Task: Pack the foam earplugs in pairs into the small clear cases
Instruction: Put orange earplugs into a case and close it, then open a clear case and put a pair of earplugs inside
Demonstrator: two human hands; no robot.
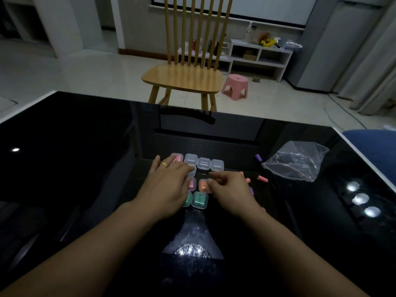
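A glossy black table [85,146] is seen from above, with a cluster of small clear plastic cases laid near its middle. The left hand [169,185], on which a yellow ring [164,164] is worn, is spread flat with straight fingers over the left part of the cluster; a case with pink earplugs [177,157] is touched by its fingertips, and nothing is grasped by it. The right hand [230,189] is curled, and the clear case with orange earplugs [203,185] is pinched at its right edge by the fingertips. Just near of it a case with green earplugs [200,200] is placed, and a second green one is half hidden under the left hand. In the far row three empty clear cases [204,163] are lined side by side. To the right of the right hand a loose orange foam earplug [263,179] and two purple earplugs [258,157] lie on the table. Further right a crumpled clear plastic bag [295,161] is found. No readable writing is seen. Beyond the table a wooden chair [184,78] and a pink stool [235,83] are standing on the floor.
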